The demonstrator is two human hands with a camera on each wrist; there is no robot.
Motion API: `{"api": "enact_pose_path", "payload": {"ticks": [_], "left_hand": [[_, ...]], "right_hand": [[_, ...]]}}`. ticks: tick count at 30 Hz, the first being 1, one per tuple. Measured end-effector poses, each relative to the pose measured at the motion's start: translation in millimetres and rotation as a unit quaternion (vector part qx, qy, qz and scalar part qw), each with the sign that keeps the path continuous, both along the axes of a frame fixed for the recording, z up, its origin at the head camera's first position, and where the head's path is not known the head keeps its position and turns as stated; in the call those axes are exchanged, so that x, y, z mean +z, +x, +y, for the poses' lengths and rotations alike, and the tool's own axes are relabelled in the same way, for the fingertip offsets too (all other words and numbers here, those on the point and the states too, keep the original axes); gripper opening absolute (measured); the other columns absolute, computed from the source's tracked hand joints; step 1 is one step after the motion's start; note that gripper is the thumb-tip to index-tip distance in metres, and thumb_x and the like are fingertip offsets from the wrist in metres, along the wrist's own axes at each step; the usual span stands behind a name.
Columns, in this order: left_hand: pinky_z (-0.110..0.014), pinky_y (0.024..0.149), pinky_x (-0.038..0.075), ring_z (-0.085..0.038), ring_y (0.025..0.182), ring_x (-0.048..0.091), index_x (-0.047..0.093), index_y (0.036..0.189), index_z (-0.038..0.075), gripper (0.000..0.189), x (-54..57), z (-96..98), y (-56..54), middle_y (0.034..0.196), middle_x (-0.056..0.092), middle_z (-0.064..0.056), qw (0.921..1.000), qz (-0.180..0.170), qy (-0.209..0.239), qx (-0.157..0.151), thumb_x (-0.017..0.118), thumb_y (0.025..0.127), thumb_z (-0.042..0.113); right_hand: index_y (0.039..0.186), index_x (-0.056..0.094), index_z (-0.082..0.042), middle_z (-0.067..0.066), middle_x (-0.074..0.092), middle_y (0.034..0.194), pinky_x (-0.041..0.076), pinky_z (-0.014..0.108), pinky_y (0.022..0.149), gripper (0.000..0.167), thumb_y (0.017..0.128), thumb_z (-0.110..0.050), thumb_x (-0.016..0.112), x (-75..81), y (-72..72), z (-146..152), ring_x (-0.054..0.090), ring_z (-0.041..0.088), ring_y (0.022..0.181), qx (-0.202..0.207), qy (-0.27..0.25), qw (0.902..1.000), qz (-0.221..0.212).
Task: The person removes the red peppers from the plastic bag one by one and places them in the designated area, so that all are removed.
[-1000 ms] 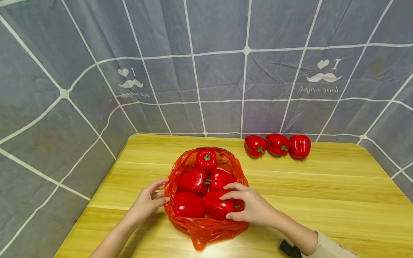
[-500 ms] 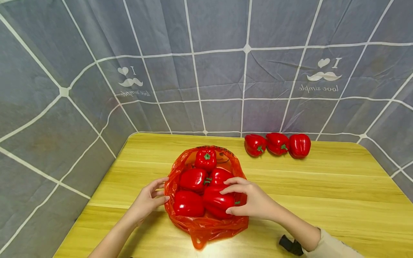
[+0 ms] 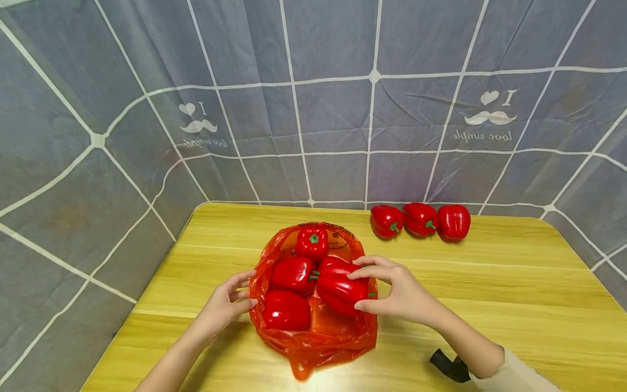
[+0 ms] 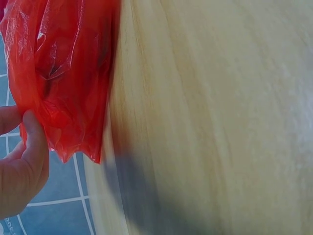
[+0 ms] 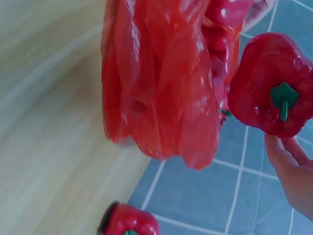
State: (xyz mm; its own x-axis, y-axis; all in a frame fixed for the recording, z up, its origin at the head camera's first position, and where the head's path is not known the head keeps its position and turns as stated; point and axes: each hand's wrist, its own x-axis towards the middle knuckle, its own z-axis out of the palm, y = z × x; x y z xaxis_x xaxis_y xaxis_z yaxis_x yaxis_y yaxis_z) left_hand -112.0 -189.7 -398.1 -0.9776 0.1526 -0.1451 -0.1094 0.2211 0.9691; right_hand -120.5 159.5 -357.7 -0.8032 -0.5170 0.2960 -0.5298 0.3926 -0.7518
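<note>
In the head view a thin orange-red plastic bag (image 3: 313,348) stands open-mouthed on the table. My left hand (image 3: 227,302) pinches its left rim between thumb and fingers; the left wrist view shows that grip on the film (image 4: 73,88). My right hand (image 3: 401,288) grips a red bell pepper (image 3: 338,288) from its stem side, raised over the bag's right half. The right wrist view shows this pepper's green stem (image 5: 283,98) above the bag's rim. Inside the bag lie a far pepper (image 3: 312,245), a middle-left pepper (image 3: 292,274), a near-left pepper (image 3: 286,311) and one mostly hidden beneath the held pepper.
Three more red bell peppers (image 3: 419,220) sit in a row at the table's back, right of the bag. A grey curtain with white lines (image 3: 338,120) hangs behind the wooden table (image 3: 490,294). A small black object (image 3: 448,366) shows beside the right forearm.
My right hand has lifted the near-right pepper and moved it up and slightly right, exposing the bag's film where it lay. My left hand stays at the rim.
</note>
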Motion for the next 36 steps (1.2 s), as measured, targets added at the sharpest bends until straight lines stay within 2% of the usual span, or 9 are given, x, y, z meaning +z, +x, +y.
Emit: {"api": "enact_pose_path", "payload": {"ticks": [10,18,28,31,36], "left_hand": [[-0.03,0.074,0.053,-0.032,0.105,0.055,0.04,0.135,-0.004,0.057,-0.7,-0.2,1.6,0.125,0.043,-0.026,1.0,-0.005,0.005,0.003,0.06,0.081,-0.008],[-0.03,0.074,0.053,-0.032,0.106,0.054,0.039,0.136,-0.004,0.058,-0.9,-1.1,2.5,0.127,0.042,-0.026,1.0,-0.004,0.005,-0.001,0.06,0.082,-0.007],[-0.03,0.074,0.052,-0.03,0.105,0.054,0.039,0.136,-0.003,0.058,-0.4,-1.7,3.4,0.128,0.042,-0.025,1.0,-0.004,-0.002,-0.002,0.061,0.082,-0.006],[-0.03,0.074,0.053,-0.03,0.105,0.054,0.038,0.136,-0.003,0.058,-0.2,-1.6,3.1,0.128,0.041,-0.025,1.0,-0.004,0.0,-0.002,0.061,0.082,-0.006],[-0.03,0.074,0.053,-0.031,0.105,0.055,0.039,0.136,-0.003,0.058,-0.2,-0.3,1.1,0.127,0.042,-0.026,1.0,-0.003,0.001,0.0,0.06,0.082,-0.007]], "right_hand": [[0.108,0.069,-0.019,0.001,0.056,0.122,0.047,0.045,0.086,0.04,0.07,-0.02,0.082,5.8,-0.7,14,0.05,0.024,0.113,-0.031,0.013,0.9993,0.017],[0.108,0.069,-0.017,0.0,0.058,0.119,0.05,0.034,0.081,0.04,0.07,-0.017,0.082,6.7,-4.3,23,0.052,0.018,0.107,-0.039,0.006,0.9985,0.038],[0.107,0.069,-0.013,0.002,0.059,0.118,0.05,0.025,0.078,0.039,0.07,-0.014,0.082,12.3,-8.3,38,0.056,0.011,0.101,-0.059,0.004,0.9963,0.062],[0.107,0.069,-0.013,0.001,0.058,0.118,0.05,0.03,0.083,0.039,0.071,-0.014,0.082,14.2,-9.5,43,0.057,0.011,0.099,-0.07,0.005,0.9961,0.054],[0.108,0.068,-0.011,0.003,0.057,0.118,0.046,0.048,0.088,0.039,0.071,-0.013,0.081,14.5,-11.2,52,0.056,0.009,0.101,-0.084,0.002,0.9955,0.045]]}}
